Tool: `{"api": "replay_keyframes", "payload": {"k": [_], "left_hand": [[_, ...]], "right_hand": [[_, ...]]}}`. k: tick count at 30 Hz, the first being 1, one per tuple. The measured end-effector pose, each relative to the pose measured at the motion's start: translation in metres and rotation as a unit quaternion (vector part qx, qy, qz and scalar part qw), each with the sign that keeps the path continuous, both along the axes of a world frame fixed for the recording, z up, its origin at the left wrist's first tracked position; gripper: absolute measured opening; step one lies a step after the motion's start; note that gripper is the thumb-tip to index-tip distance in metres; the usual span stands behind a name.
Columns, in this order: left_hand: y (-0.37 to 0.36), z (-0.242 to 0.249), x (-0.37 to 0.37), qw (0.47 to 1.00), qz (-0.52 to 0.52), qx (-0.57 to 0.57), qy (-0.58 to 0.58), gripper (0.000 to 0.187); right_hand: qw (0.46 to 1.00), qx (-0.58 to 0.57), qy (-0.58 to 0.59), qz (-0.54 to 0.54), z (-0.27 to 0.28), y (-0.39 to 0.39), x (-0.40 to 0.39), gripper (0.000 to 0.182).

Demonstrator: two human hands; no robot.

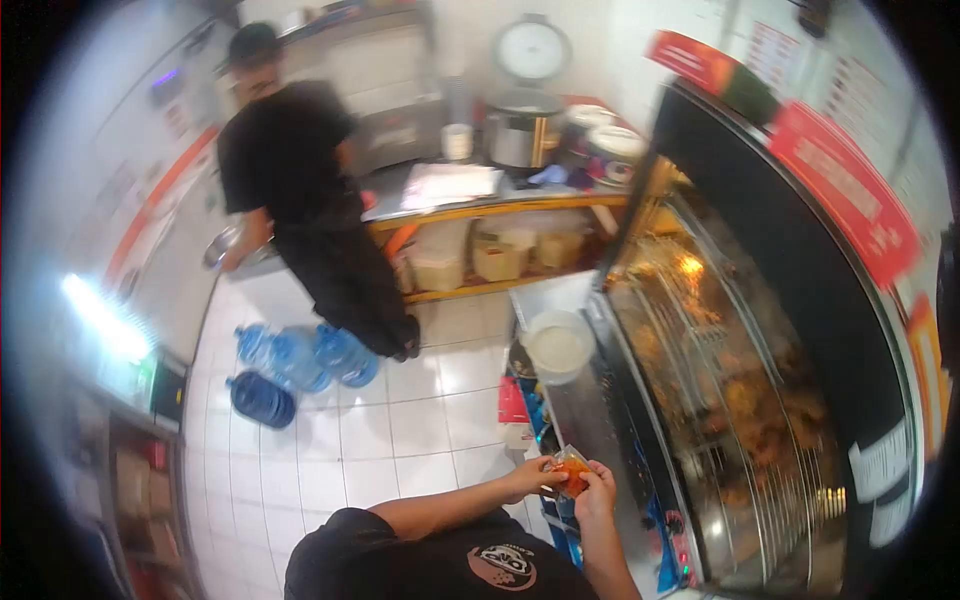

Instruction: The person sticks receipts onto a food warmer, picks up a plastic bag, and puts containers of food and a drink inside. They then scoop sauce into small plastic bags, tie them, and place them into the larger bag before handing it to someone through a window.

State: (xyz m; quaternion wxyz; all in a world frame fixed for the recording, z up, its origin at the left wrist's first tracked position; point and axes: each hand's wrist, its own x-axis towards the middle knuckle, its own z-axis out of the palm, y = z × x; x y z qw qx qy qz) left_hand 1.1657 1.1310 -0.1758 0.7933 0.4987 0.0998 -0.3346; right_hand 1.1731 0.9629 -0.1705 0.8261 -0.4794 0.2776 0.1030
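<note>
A small clear packet with orange-red contents [571, 474] is held between both hands, in front of the person's chest and beside a metal counter [625, 455]. My left hand [534, 478] grips the packet's left side, with the fingers closed on it. On the packet's right side, my right hand [597, 488] pinches its edge. A round white tub [559, 345] stands on the counter beyond the hands.
A co-worker in black [300, 170] stands at the back left, one hand at a metal bowl [222, 244]. Large blue water bottles [290, 362] stand on the tiled floor. A lit glass food cabinet [730, 400] is at the right. A rice cooker [522, 130] sits on the back table.
</note>
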Motion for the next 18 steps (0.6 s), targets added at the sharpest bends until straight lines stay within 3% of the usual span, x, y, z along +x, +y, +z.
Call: {"api": "replay_keyframes", "payload": {"k": [1,3,6,8,10,11,12,13,18], "left_hand": [[0.016,-0.003,0.003,1.000,0.030,-0.003,0.002,0.048],[0.053,-0.007,0.010,0.997,0.079,0.017,-0.007,0.043],[0.124,-0.006,0.023,0.984,0.177,0.016,-0.004,0.043],[0.176,-0.018,0.040,0.972,0.234,-0.005,-0.007,0.043],[0.234,-0.037,0.070,0.948,0.317,-0.018,-0.019,0.044],[0.271,-0.044,0.101,0.933,0.357,-0.028,-0.034,0.045],[0.304,-0.061,0.126,0.922,0.382,-0.020,-0.058,0.043],[0.330,-0.077,0.153,0.912,0.404,-0.013,-0.074,0.041],[0.443,-0.095,0.299,0.835,0.544,-0.031,-0.077,0.031]], "right_hand": [[0.998,-0.019,-0.047,0.025,-0.007,0.015,0.008,0.036],[0.995,0.000,-0.044,0.092,0.004,0.040,0.018,0.037],[0.987,-0.059,-0.036,0.144,0.018,0.085,0.037,0.034],[0.973,-0.074,0.008,0.218,0.007,0.097,0.047,0.033],[0.948,-0.004,0.033,0.318,-0.007,0.103,0.058,0.029],[0.925,-0.027,0.096,0.366,-0.004,0.112,0.063,0.047],[0.909,-0.022,0.141,0.392,-0.025,0.113,0.066,0.048],[0.929,-0.054,0.159,0.331,0.036,0.144,0.060,0.041],[0.909,-0.088,0.201,0.354,0.036,0.205,0.076,0.041]]}}
